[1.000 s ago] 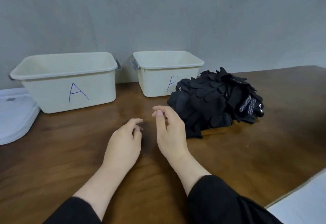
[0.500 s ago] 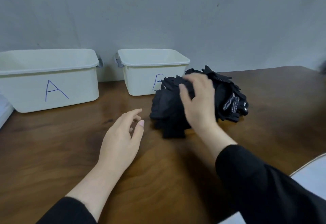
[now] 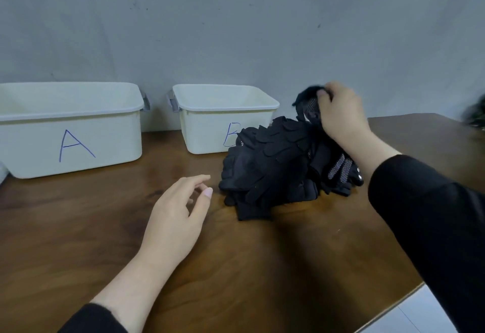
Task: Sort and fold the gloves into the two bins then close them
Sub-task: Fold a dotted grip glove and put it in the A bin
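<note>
- The desk [image 3: 78, 227] is dark brown wood with a glossy grain, and it stands against a plain grey wall [image 3: 236, 30] marked with a few small dark specks.
- At the lower right, past the desk's edge, a strip of pale tiled floor [image 3: 420, 317] shows.
- Two cream plastic bins stand open at the back of the desk: bin A [image 3: 70, 128] on the left, bin B [image 3: 223, 117] beside it with a small gap between them.
- The pile of black gloves [image 3: 275, 164] lies on the desk just in front of bin B's right corner, covering part of its letter.
- The right hand [image 3: 341, 114] pinches a single glove [image 3: 309, 107] with a dotted palm, lifted above the back of the pile; half a second ago this hand lay flat on top of the pile.
- The left hand [image 3: 175, 217] hovers low over the desk left of the pile, fingers relaxed and slightly curled, holding nothing, much as before.
- The white lid seen at far left a second ago is now almost out of frame.
</note>
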A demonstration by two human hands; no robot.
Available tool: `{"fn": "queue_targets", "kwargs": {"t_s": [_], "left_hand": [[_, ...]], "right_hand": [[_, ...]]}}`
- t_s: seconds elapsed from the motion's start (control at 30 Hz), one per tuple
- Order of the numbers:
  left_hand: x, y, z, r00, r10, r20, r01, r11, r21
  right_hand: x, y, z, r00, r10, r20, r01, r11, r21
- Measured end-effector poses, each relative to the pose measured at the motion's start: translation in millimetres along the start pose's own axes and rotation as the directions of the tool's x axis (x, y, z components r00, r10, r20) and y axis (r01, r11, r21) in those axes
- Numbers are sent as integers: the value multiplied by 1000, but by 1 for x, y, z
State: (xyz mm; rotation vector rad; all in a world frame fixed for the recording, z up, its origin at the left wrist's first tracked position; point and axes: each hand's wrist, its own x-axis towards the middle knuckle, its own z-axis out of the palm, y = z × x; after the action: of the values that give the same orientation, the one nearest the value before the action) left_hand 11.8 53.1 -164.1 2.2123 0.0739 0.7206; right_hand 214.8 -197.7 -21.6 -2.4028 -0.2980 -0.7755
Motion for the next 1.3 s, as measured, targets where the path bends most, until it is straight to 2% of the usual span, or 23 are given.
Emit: {"fn": "queue_targets", "kwargs": {"t_s": [0.07,0.1,0.2,0.33,0.43,0.53,0.6,0.77,0.87,0.97,1.1,1.2,1.27,1.3], "left_hand": [[0,0,-2,1000,-21,-19,20,999,-27],[-1,-1,-3,999,-30,-30,29,999,-41],[-1,1,-7,995,-75,-65,65,987,-145],[-3,5,-19,991,-130,-37,103,902,-419],[-7,3,-32,992,-117,41,120,815,-567],[-17,1,-47,978,-128,162,205,684,-700],[-25,2,-55,971,-144,188,237,623,-745],[-28,-8,-77,920,-381,91,296,523,-799],[-27,-15,-90,898,-434,75,308,498,-811],[-27,-24,-101,903,-427,53,288,508,-811],[-26,-42,-116,929,-369,-10,247,641,-727],[-23,-55,-129,910,-377,-172,222,794,-566],[-20,-67,-140,895,-343,-285,234,905,-355],[-20,-74,-145,888,-323,-326,252,937,-241]], "right_hand": [[9,-23,-21,999,-15,-50,21,992,126],[12,-35,-30,1000,-14,-27,19,983,181],[7,-70,-49,977,-42,207,-40,924,379],[-33,-110,-50,856,-125,502,-193,823,535],[-67,-133,-32,765,-166,623,-265,800,538],[-101,-151,-3,702,-200,683,-240,837,492],[-121,-163,17,664,-216,716,-218,859,462],[-146,-192,51,570,-273,775,-157,890,429],[-143,-208,58,535,-361,764,-55,887,458],[-135,-226,66,568,-401,719,88,898,432],[-115,-246,79,761,-420,494,115,837,534],[-111,-246,79,859,-426,284,126,714,689],[-129,-234,79,868,-444,220,140,645,752],[-142,-221,84,847,-476,238,162,657,736]]}}
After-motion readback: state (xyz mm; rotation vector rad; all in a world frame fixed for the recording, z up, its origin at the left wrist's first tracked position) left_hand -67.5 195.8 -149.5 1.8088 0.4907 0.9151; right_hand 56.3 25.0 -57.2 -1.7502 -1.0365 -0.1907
